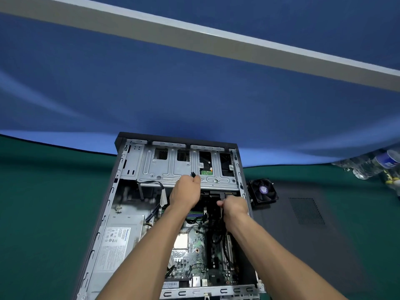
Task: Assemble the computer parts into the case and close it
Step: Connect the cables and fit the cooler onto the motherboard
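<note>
Head view: left hand [186, 192] pinches a black plug [193, 175] at the drive cage [173, 167] — right hand [234, 205] grips a cable [221, 210] inside the open case [104, 204].

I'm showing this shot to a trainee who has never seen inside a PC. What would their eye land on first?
Most likely the open computer case lying on the green table, with both forearms reaching into it. The left hand holds a small black connector at the silver drive cage, while the right hand grips a cable just below the cage. To the right of the case lie a loose black fan and the dark side panel.
</note>
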The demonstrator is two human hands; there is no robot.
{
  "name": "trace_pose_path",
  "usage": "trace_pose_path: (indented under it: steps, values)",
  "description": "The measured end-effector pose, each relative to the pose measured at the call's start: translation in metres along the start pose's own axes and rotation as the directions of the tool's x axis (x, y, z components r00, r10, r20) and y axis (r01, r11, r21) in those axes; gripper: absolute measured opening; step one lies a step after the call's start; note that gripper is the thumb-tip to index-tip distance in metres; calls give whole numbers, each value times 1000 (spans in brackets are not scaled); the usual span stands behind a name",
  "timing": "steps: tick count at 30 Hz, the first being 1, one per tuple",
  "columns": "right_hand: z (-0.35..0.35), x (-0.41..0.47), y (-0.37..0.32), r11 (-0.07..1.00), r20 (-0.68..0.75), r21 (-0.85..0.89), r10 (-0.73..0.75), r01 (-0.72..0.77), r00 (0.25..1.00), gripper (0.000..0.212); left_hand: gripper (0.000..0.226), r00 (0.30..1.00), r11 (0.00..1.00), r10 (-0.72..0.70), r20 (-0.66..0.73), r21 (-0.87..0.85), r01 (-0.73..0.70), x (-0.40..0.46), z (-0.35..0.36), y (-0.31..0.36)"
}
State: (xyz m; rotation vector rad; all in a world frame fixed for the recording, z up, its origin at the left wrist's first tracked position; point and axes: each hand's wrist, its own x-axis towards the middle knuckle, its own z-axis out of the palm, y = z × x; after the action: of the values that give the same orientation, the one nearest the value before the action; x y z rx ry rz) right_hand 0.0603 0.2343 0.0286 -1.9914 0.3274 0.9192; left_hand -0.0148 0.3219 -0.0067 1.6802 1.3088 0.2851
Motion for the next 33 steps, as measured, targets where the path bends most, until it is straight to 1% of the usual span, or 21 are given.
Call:
trace_pose_path:
  steps: [2,4,6,8,9,10,12,13,14,15,16,17,19,21,24,27,30,32,33]
  values:
    - [-1,-4,-9,994,53,105,10,-16,999,13,50,1000,1000,1,1,-9,-1,-1,0,0]
    - [-4,-5,-15,983,54,178,33,-42,998,18,50,1000,1000,-2,5,-10,2,0,0,0]
    - [-9,-4,-14,983,84,175,45,-59,995,25,49,1000,1000,-10,15,-24,10,0,-1,1]
    - [-13,-6,-12,998,130,29,49,-53,990,20,50,1000,998,-3,12,-56,3,-1,-1,1]
    - [-18,-7,-10,998,150,-60,29,-21,988,23,50,1000,998,17,1,-63,-17,-3,-1,0]
    - [-25,-9,-9,990,172,-136,2,21,985,26,51,999,996,52,-12,-66,-52,-6,-1,-2]
    - [-38,-13,-9,954,202,-264,-91,143,975,26,52,990,988,138,-27,-64,-139,-13,-2,-7]
    - [-43,-15,-9,900,200,-366,-172,236,965,26,52,985,984,171,-32,-47,-173,-16,-2,-10]
    - [-47,-15,-8,803,186,-494,-276,333,943,26,52,980,981,193,-46,-16,-194,-20,-3,-14]
    - [-51,-16,-6,671,182,-615,-390,414,903,27,52,976,978,208,-68,22,-207,-23,-3,-19]
    - [-53,-19,-4,564,190,-679,-484,471,854,25,51,971,974,223,-87,59,-219,-27,-4,-23]
    - [-53,-22,-2,520,214,-682,-531,514,820,24,49,966,968,241,-92,90,-233,-32,-5,-27]
    - [-50,-28,4,535,295,-609,-533,586,793,20,47,960,952,274,-60,154,-263,-40,-7,-35]
    - [-44,-34,12,559,364,-551,-507,620,781,18,45,950,924,312,5,231,-304,-49,-10,-40]
    - [-32,-40,22,529,451,-515,-502,675,738,24,44,918,840,382,111,373,-394,-60,-17,-49]
    - [-16,-43,29,536,493,-467,-503,703,710,30,39,902,788,368,228,439,-432,-69,-21,-66]
    - [-1,-44,36,601,514,-427,-453,675,729,19,31,898,774,335,286,460,-435,-77,-24,-76]
    - [6,-44,40,644,512,-407,-426,648,746,12,27,899,782,332,286,449,-432,-78,-26,-76]
    - [8,-43,42,651,506,-406,-424,641,751,12,27,900,790,331,283,439,-428,-78,-26,-75]
